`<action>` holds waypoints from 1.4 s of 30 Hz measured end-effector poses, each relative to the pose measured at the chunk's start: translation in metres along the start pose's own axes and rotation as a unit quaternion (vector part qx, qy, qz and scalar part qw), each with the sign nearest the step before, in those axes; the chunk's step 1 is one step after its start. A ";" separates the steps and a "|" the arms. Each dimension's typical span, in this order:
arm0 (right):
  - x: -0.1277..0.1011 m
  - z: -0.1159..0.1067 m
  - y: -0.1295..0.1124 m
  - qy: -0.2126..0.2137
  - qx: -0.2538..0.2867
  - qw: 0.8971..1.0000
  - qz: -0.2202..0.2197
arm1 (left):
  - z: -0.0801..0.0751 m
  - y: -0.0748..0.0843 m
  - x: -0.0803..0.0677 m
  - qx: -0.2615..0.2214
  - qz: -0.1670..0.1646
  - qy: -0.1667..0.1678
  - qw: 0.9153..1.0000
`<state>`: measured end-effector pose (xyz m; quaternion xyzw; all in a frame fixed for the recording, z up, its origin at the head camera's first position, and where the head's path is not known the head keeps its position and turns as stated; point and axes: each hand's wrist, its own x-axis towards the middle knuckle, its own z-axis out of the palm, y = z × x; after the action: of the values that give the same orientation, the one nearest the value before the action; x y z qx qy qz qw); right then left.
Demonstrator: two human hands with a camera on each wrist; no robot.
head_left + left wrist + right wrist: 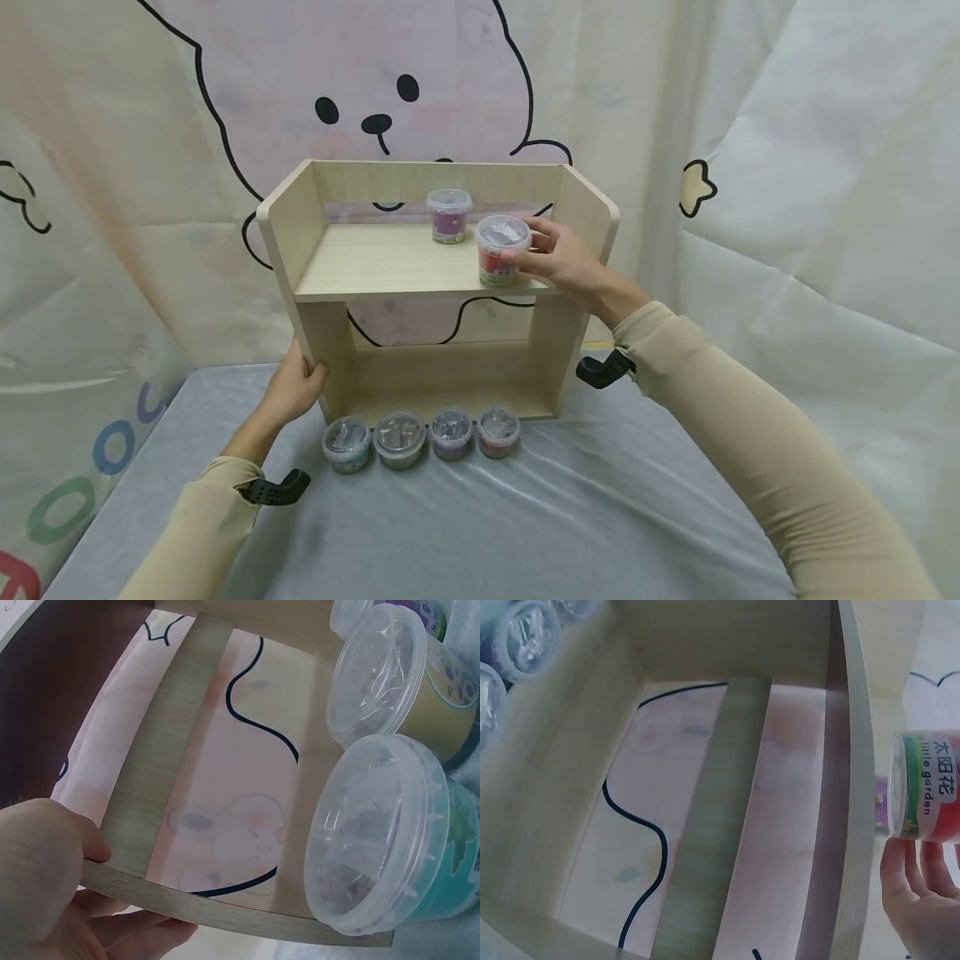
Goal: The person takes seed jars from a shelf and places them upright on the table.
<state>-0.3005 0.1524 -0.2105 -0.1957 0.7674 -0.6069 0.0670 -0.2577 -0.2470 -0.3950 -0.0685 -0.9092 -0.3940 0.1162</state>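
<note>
At upper shelf (375,258), my right hand (562,260) grips 1 red-labelled tub (497,262); left hand (294,387) pinches side panel (330,342); 4 tubs (400,439) on tabletop (450,533).

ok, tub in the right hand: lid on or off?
On. The head view shows a clear lid covering the top of the red-labelled tub in the right hand.
</note>
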 end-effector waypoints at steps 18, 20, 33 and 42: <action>-0.047 -0.010 0.011 -0.051 -0.016 0.998 -0.041 | -0.001 0.000 -0.003 0.012 0.011 -0.005 1.000; -0.052 -0.012 0.015 -0.051 -0.024 0.998 -0.029 | -0.001 0.001 -0.002 0.010 0.015 -0.006 1.000; -0.072 -0.015 0.060 -0.074 0.021 0.996 -0.039 | -0.002 0.004 -0.003 0.003 0.009 0.002 1.000; -0.081 -0.015 0.096 -0.073 0.007 0.997 -0.012 | -0.001 0.005 -0.002 0.002 0.002 0.000 1.000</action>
<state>-0.2521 0.2149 -0.3092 -0.2483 0.7538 -0.5970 0.1174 -0.2550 -0.2449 -0.3912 -0.0707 -0.9096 -0.3922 0.1171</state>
